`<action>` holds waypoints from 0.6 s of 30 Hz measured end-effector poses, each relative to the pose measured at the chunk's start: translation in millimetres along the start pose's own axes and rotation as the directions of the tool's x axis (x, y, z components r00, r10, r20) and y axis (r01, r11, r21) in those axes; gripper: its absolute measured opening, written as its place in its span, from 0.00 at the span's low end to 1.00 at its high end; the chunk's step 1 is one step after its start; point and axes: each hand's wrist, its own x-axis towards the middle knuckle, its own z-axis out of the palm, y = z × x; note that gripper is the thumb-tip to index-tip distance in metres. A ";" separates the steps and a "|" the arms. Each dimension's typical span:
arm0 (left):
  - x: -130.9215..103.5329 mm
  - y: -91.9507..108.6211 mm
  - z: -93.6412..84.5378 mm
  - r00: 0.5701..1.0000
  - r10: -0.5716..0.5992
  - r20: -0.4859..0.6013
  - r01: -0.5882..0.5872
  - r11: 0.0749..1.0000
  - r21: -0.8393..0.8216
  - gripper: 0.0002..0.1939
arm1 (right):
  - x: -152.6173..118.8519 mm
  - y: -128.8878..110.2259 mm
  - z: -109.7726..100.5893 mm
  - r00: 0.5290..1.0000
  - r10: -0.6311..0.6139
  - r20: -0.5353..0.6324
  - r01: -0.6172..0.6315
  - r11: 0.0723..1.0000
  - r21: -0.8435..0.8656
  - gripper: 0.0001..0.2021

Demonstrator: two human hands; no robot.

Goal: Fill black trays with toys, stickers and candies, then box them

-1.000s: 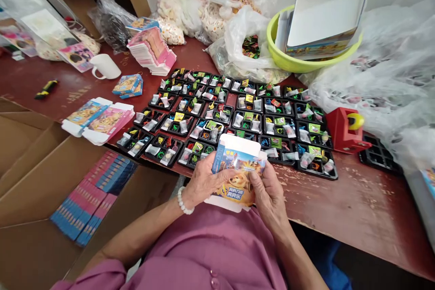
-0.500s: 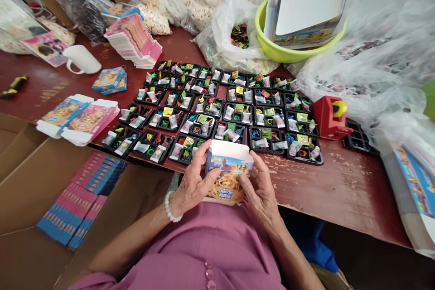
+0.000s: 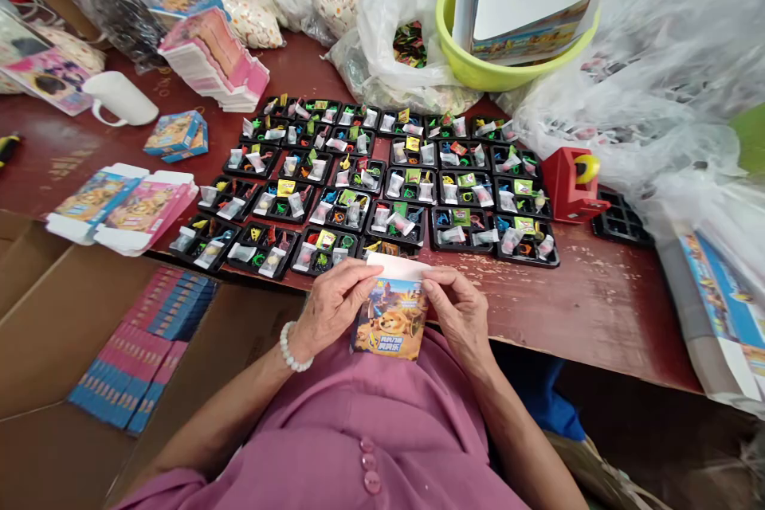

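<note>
Fingers of the left hand and right hand pinch the white top flap of a small printed box, held upright against the person's chest at the table edge. Just beyond lie black trays of bagged trinkets. An uneven press would probably crease the flap.

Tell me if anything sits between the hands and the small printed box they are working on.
Nothing visible does. The left hand and right hand both grip the printed box directly, fingers at its white top flap, just in front of the black trays.
</note>
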 end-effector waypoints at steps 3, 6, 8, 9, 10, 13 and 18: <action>6.5 1.1 1.0 0.990 0.138 -0.043 -0.137 0.990 0.025 0.08 | 2.2 -0.6 -2.4 0.999 -0.029 0.019 0.029 1.000 -0.002 0.13; 4.6 4.7 -1.4 0.984 0.178 -0.005 -0.177 0.983 0.040 0.08 | 5.7 -9.8 -13.9 0.969 -0.167 0.180 0.181 0.982 -0.062 0.11; 2.9 9.1 -4.8 0.979 0.200 0.033 -0.201 0.979 0.020 0.06 | 9.4 -18.0 -21.4 0.944 -0.209 0.256 0.227 0.973 -0.042 0.12; 2.9 11.6 -6.7 0.978 0.200 0.057 -0.200 0.980 0.003 0.04 | 11.6 -21.9 -23.9 0.939 -0.200 0.281 0.217 0.976 -0.033 0.13; 3.7 14.2 -8.5 0.980 0.183 0.081 -0.182 0.983 -0.014 0.01 | 13.9 -25.3 -25.4 0.938 -0.174 0.301 0.194 0.980 -0.038 0.13; 9.4 20.6 -12.6 0.990 0.035 0.136 -0.029 0.999 -0.042 0.02 | 20.3 -32.7 -24.6 0.934 -0.073 0.349 0.107 0.991 -0.077 0.14; 19.0 24.7 -15.5 0.977 -0.110 0.183 0.129 0.987 -0.095 0.04 | 25.9 -37.4 -15.2 0.924 0.083 0.373 -0.135 0.984 0.114 0.16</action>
